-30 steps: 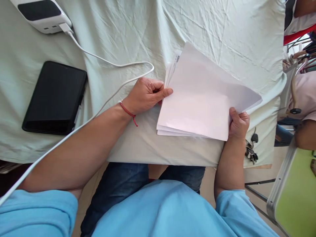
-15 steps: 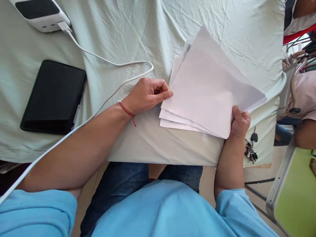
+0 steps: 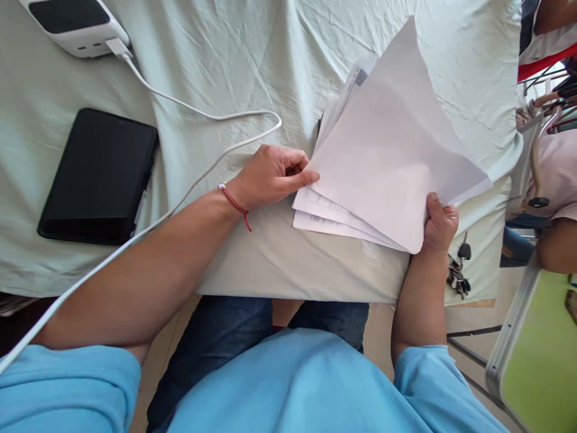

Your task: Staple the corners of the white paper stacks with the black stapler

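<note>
Several sheets of paper (image 3: 383, 144) are fanned out above the cloth, the top one blank on its upper face and bent up along its far right part. Printed lines show on the lower sheets (image 3: 327, 210) where they stick out toward me. My left hand (image 3: 277, 174), with a red string bracelet (image 3: 235, 199) at the wrist, pinches the left edge of the top sheet between thumb and fingers. At the near right corner my right hand (image 3: 439, 222) grips the sheets, thumb on top; its other fingers are mostly hidden under them.
A black tablet (image 3: 99, 174) lies at left on the pale green tablecloth (image 3: 216, 60). A white cable (image 3: 198, 111) runs from a white power bank (image 3: 74, 27) across my left arm. Keys (image 3: 458, 273) lie by my right wrist. Another person (image 3: 556, 174) and a green folding table (image 3: 536, 355) are at right.
The top sheet has swung up and to the right over the others, exposing more print on the sheets below. My left hand has shifted slightly right with its edge; my right hand stays nearly still.
</note>
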Available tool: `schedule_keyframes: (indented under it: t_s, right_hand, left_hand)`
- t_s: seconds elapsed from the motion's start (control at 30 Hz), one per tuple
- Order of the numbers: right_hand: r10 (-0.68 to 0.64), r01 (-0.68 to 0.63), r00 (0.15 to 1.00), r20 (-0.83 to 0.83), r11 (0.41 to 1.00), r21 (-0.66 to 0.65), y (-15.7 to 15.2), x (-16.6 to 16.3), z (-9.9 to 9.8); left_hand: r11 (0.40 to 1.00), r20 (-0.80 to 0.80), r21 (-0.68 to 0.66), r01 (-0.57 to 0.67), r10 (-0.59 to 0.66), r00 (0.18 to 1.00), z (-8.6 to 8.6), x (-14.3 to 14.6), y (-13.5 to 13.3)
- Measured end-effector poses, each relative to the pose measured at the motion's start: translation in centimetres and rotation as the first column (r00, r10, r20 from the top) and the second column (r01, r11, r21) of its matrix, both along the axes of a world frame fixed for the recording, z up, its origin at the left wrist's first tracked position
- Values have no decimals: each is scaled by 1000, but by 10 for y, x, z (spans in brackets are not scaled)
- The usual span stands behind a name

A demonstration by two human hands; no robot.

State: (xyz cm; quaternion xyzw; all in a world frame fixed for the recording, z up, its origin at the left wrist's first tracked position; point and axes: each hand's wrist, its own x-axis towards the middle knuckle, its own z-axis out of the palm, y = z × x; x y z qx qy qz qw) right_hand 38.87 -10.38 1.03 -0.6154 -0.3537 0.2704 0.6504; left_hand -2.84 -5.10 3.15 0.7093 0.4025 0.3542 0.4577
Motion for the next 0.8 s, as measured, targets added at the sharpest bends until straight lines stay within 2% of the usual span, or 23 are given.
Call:
schedule_keyframes:
  t_s: [0.13,0.3,0.43,0.53,0.63,0.8]
  right_hand:
    - [-15,15,1000,-4,1000,13,1,1,-1]
    - [-19,19,1000,-6,1000,-10,-2,-6,2]
    - [-33,33,999,-19,999,-16,-2,-9,5]
    - [-39,39,999,-12,999,-6,0,-7,5]
    - [-50,50,998,-26,999,10,2,-6,4]
    - [-30,30,999,-20,999,16,2,-7,1]
  left_hand:
    - [999,-64,22,49,-47,997,-2,-1,1]
    - [997,-48,75,2,2,999,-4,1,1]
    - [999,-24,39,-13,14,1000,-2,1,0]
    - [999,-13,-3,33,-33,999,-1,-1,1]
    - [998,-45,21,53,-52,998,-2,-1,2]
    - [999,-35,32,7,-5,999,-3,0,0]
